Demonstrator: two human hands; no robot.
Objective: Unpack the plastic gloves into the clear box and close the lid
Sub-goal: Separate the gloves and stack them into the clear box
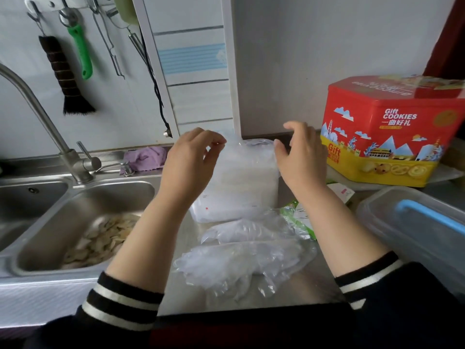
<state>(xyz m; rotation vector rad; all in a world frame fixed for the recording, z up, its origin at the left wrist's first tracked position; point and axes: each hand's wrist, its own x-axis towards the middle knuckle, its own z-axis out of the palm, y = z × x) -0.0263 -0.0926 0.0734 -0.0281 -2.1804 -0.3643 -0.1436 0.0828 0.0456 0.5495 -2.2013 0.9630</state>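
A person in dark sleeves with white stripes stands at a steel desk beside a sink. Both hands hover over a clear box [236, 182] that sits at the centre of the desk, packed with whitish plastic gloves.

The left hand [187, 157] is at the box's 9 o'clock side, thumb and forefinger pinched together at its far rim; whether they hold any film there is too blurred to tell. The right hand [299, 157] is at the box's 3 o'clock side, fingers spread and gently curved, gripping nothing.

At 6 o'clock from the box, nearer the person, lie two loose heaps of clear plastic gloves [241, 260], crumpled on the desk. Just beside them, at 4 o'clock from the box, is a torn green and clear wrapper [294, 217].

At 4 o'clock, towards the desk's right edge, rests a clear lid with a blue strip [412, 222]. At 2 o'clock stands a red and yellow cookie tin [387, 137].

At 9 o'clock is the sink [83, 222], with pale peelings in its basin, a bent steel tap [45, 124] behind it and a purple cloth [146, 157] on its back ledge. A dark brush [68, 79] and a green-handled tool [81, 51] hang on the wall at 11 o'clock.
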